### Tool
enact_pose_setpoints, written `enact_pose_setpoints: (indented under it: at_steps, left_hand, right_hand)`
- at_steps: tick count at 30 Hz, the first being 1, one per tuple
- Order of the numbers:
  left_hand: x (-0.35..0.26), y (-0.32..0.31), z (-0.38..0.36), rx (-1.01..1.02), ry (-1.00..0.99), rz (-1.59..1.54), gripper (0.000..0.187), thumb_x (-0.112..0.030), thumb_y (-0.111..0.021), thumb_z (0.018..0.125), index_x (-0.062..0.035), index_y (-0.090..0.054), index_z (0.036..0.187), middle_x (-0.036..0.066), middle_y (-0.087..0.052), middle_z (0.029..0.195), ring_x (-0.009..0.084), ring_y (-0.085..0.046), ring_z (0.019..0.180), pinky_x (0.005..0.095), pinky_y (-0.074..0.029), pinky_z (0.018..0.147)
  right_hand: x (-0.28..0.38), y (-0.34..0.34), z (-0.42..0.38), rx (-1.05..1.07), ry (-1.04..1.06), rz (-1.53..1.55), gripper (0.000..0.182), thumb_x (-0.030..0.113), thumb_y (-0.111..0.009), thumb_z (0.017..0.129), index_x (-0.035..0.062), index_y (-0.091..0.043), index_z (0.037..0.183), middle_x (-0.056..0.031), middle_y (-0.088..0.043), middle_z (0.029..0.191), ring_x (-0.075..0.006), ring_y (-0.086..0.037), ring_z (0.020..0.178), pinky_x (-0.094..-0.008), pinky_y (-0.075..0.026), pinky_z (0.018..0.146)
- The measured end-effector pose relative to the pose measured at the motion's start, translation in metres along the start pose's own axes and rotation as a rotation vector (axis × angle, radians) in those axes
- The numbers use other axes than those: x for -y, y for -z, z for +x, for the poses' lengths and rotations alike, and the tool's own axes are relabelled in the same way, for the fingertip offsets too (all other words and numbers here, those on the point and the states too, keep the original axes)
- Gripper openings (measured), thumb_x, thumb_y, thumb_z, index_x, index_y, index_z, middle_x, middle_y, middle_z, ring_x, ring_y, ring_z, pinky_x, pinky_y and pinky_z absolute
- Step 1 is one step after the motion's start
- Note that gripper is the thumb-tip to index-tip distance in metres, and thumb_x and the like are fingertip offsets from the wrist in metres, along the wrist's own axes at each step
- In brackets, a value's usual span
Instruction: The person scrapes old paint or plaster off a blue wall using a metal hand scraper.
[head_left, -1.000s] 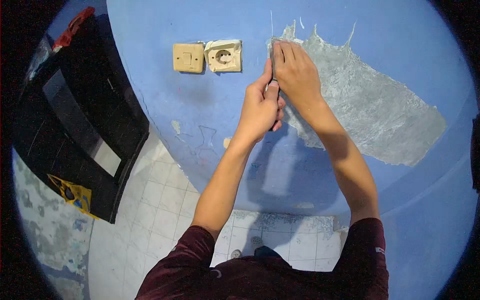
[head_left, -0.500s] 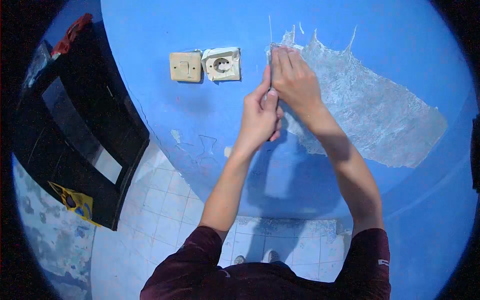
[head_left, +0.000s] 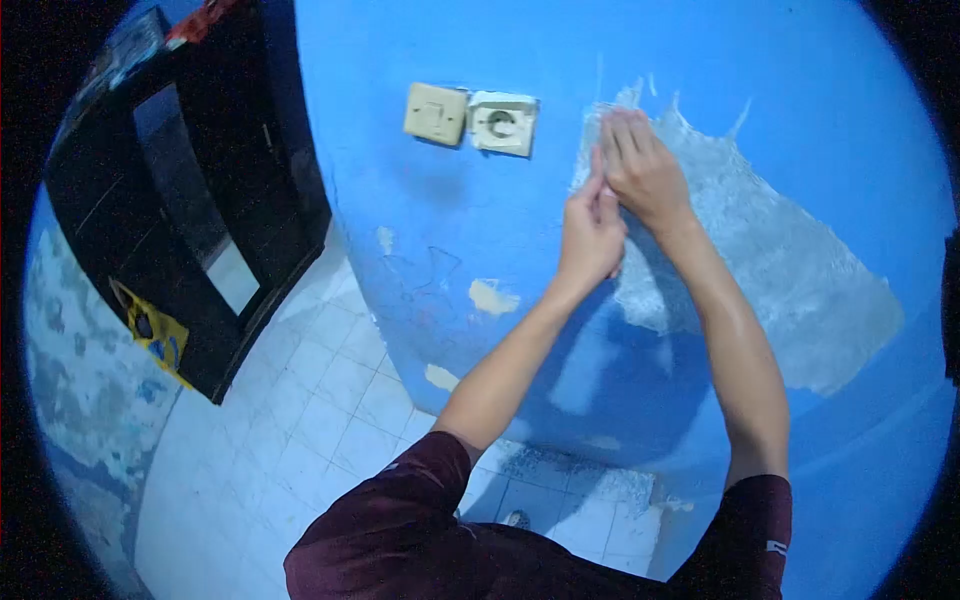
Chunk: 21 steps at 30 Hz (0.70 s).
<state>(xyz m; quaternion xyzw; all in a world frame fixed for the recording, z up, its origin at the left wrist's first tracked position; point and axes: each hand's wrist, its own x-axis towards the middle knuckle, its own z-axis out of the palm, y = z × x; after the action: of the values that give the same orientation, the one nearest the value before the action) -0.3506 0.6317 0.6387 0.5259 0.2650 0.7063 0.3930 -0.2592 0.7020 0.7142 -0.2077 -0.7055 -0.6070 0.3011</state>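
Note:
My left hand (head_left: 593, 235) is closed, its thumb and forefinger pointing up along the wall. What it grips is hidden; half a second ago a thin straight edge showed between the two hands. Just above and to the right, my right hand (head_left: 645, 170) has its fingers together and pressed toward the wall, closed over something I cannot make out. Both hands touch each other at the left edge of a large grey patch (head_left: 790, 270) on the blue wall (head_left: 400, 230). Thin pale streaks run up from the patch's top edge.
A light switch (head_left: 436, 114) and a power socket (head_left: 503, 124) with torn covering sit left of my hands. Pale chips (head_left: 493, 296) mark the paint lower down. A dark door (head_left: 200, 190) with a yellow bag (head_left: 158, 330) stands at left, above a tiled floor (head_left: 300, 420).
The view has turned, so the wall fittings and patch appear farther right. Both hands stay together at the patch's left edge, and more chipped paint shows below the socket.

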Motion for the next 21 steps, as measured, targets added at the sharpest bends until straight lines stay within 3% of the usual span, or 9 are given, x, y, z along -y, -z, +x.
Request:
enact_pose_setpoints:
  at_steps: [2,4,8,10,11,14,21]
  left_hand:
    - [-0.015,0.006,-0.001,0.001,-0.021,-0.002,0.053,-0.015,-0.042,0.106,-0.0227,-0.031,0.157,0.002,-0.049,0.061,0.0104,-0.043,0.039,0.0284,-0.037,0.031]
    - [-0.032,0.024,-0.001,0.098,0.108,0.058,0.053,-0.010,-0.039,0.104,-0.0107,-0.028,0.157,0.003,-0.050,0.056,0.0105,-0.044,0.036,0.0305,-0.036,0.033]
    - [-0.011,0.023,0.010,0.101,0.079,0.177,0.055,-0.008,-0.038,0.104,-0.0092,-0.026,0.157,0.004,-0.052,0.060,0.0105,-0.045,0.038,0.0305,-0.037,0.033]
    - [0.031,0.007,0.019,-0.028,-0.245,0.211,0.055,-0.007,-0.038,0.104,-0.0077,-0.024,0.157,0.005,-0.052,0.065,0.0105,-0.044,0.039,0.0303,-0.037,0.032]
    - [0.031,-0.001,0.016,-0.035,-0.238,0.206,0.055,-0.007,-0.038,0.104,-0.0077,-0.024,0.157,0.005,-0.052,0.065,0.0105,-0.044,0.039,0.0303,-0.037,0.032]
    - [0.015,-0.016,0.003,-0.029,-0.019,-0.107,0.055,-0.014,-0.034,0.107,-0.0193,-0.020,0.159,0.002,-0.045,0.060,0.0096,-0.038,0.039,0.0271,-0.036,0.032]
    - [0.029,-0.047,0.004,-0.061,-0.023,-0.323,0.057,-0.018,-0.034,0.108,-0.0288,-0.014,0.160,0.001,-0.042,0.060,0.0093,-0.037,0.039,0.0267,-0.036,0.033]
  right_hand:
    - [0.000,0.003,0.001,0.013,0.040,-0.038,0.042,0.014,-0.060,0.079,-0.0100,-0.064,0.113,-0.0192,-0.066,0.107,-0.0286,-0.063,0.101,-0.0391,-0.051,0.099]
    - [0.012,-0.001,0.003,0.003,-0.024,-0.071,0.042,0.014,-0.059,0.079,-0.0102,-0.064,0.113,-0.0194,-0.066,0.107,-0.0288,-0.063,0.101,-0.0393,-0.050,0.099]
    - [0.011,-0.003,-0.004,0.014,-0.039,-0.119,0.041,0.014,-0.059,0.080,-0.0111,-0.064,0.113,-0.0203,-0.065,0.111,-0.0313,-0.062,0.105,-0.0402,-0.049,0.103]
    - [0.005,-0.006,-0.005,0.015,0.018,-0.108,0.042,0.014,-0.058,0.081,-0.0113,-0.064,0.113,-0.0206,-0.065,0.112,-0.0322,-0.061,0.107,-0.0404,-0.048,0.104]
    - [-0.001,-0.007,-0.008,0.016,0.067,-0.110,0.043,0.014,-0.058,0.081,-0.0111,-0.064,0.115,-0.0207,-0.064,0.113,-0.0322,-0.061,0.109,-0.0404,-0.047,0.105]
    - [-0.011,-0.003,-0.009,0.035,0.107,-0.084,0.045,0.016,-0.058,0.082,-0.0089,-0.063,0.119,-0.0188,-0.063,0.117,-0.0306,-0.060,0.113,-0.0415,-0.045,0.108]
    - [-0.025,0.039,-0.047,0.050,-0.042,0.103,0.043,0.016,-0.058,0.083,0.0009,-0.062,0.124,-0.0095,-0.061,0.128,-0.0239,-0.056,0.122,-0.0454,-0.035,0.115]
